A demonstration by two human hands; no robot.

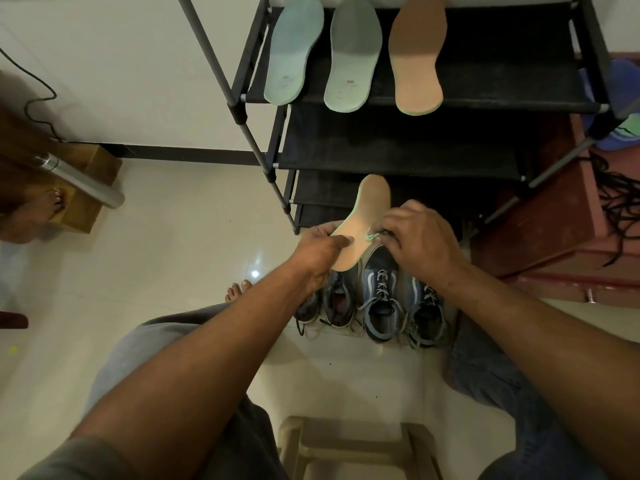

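Here the person held a tan foam insole (367,216) in both hands, above a row of shoes on the pale tiled floor (194,271). The left hand (320,252) gripped its heel end, thumb lying across the top face and fingers curled underneath. The right hand (420,240) was curled at the insole's right edge, fingertips pinching where a sliver of pale green showed. The insole's toe end pointed away from the person, towards the lower tiers of a black fabric shoe rack with grey metal poles (485,98).

Below the hands stood four lace-up shoes side by side: a pair of dark grey sneakers (337,303) on the left and a pair of blue sneakers with grey laces (381,299) on the right, partly hidden by the hands.

On the rack's top tier lay three more insoles side by side: two pale green foam insoles (294,50) and one tan insole (417,57) to their right. A beige plastic stool (349,441) showed between the person's knees.
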